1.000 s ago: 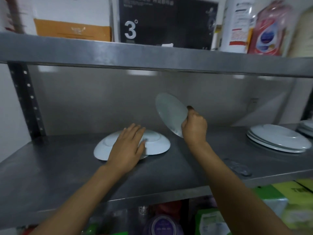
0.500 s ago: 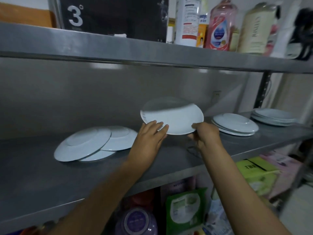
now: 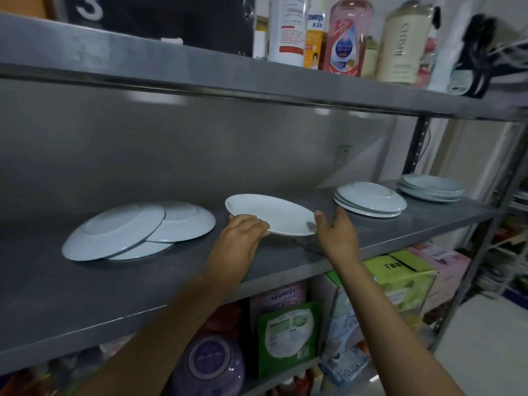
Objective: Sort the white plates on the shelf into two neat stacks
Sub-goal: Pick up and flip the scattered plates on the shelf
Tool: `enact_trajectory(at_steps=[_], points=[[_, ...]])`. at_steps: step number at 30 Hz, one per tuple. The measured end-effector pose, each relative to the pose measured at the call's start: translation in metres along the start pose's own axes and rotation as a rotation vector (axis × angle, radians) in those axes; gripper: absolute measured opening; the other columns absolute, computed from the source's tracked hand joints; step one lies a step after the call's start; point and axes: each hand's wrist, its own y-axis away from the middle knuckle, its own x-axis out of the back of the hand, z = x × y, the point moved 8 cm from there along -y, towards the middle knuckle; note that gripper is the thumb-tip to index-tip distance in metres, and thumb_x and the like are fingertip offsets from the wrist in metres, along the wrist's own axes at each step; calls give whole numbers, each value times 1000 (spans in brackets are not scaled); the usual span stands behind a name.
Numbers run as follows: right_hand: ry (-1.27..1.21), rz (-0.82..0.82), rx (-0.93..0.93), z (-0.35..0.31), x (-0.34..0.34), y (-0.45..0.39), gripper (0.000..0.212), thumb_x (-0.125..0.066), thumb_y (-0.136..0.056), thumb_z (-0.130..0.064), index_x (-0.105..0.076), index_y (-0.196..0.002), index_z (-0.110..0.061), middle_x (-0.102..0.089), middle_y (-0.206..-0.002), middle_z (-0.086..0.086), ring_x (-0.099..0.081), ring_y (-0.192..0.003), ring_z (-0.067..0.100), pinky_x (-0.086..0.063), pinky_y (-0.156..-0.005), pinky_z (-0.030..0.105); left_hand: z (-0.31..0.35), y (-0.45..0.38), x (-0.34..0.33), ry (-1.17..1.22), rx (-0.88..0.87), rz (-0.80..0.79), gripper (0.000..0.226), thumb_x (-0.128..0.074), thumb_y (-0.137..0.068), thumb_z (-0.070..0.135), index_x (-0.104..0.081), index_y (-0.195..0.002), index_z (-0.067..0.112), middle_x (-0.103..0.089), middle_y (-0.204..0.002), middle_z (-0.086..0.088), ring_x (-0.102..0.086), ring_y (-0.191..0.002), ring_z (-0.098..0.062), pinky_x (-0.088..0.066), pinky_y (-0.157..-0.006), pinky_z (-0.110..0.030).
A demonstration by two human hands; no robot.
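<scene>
A white plate (image 3: 271, 214) hangs nearly level, face up, just above the middle of the steel shelf (image 3: 85, 295). My left hand (image 3: 245, 232) grips its near left rim, fingers curled over the edge. My right hand (image 3: 335, 232) is at the plate's right rim with the thumb raised beside the edge and the fingers relaxed. To the left lies a loose, overlapping pile of three upside-down plates (image 3: 137, 230). Further right is a stack of upside-down plates (image 3: 371, 198), and at the far right end a stack of upright plates (image 3: 431, 188).
A flat, clear object (image 3: 310, 245) lies on the shelf under the held plate's right side. The upper shelf (image 3: 200, 72) hangs low overhead, carrying bottles (image 3: 345, 35) and a dark box. Bags and boxes (image 3: 288, 335) fill the level below. An upright post (image 3: 417, 147) stands at the right.
The plate went from steeply tilted in my right hand to nearly level and lower. My left hand left the pile and took the plate's rim. My right hand's grip has loosened.
</scene>
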Motion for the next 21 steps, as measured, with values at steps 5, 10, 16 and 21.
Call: enact_trajectory(at_steps=[5, 10, 16, 21], points=[[72, 15, 157, -17, -3, 9, 61, -49, -96, -35, -31, -147, -5, -45, -145, 17, -46, -130, 33, -37, -104, 37, 3, 20, 6, 6, -4, 14, 26, -53, -87, 19, -73, -80, 3, -72, -79, -7, -57, -86, -15, -43, -82, -25], [108, -131, 283, -40, -32, 31, 70, -52, -93, -40, -23, -151, -12, -45, -146, 13, -46, -131, 29, -40, -104, 37, -5, 42, -1, 0, 44, -141, 33, -51, -87, 25, -76, -85, 5, -76, -88, -5, -70, -86, -25, -42, -87, -24], [127, -272, 435, -69, -59, 53, 75, -53, -92, -43, -18, -152, -16, -26, -158, 4, -24, -145, 19, -27, -116, 39, -17, 59, -2, -32, 101, -311, 43, -40, -90, 38, -76, -89, 14, -76, -93, 1, -68, -99, -24, -52, -85, -43], [107, -303, 458, -84, -72, 63, 72, -54, -94, -38, -18, -152, -16, -27, -158, 3, -23, -145, 18, -25, -117, 36, -28, 69, 1, -78, 238, -434, 36, -43, -98, 39, -63, -125, 24, -59, -134, 8, -44, -132, -15, -22, -111, -46]])
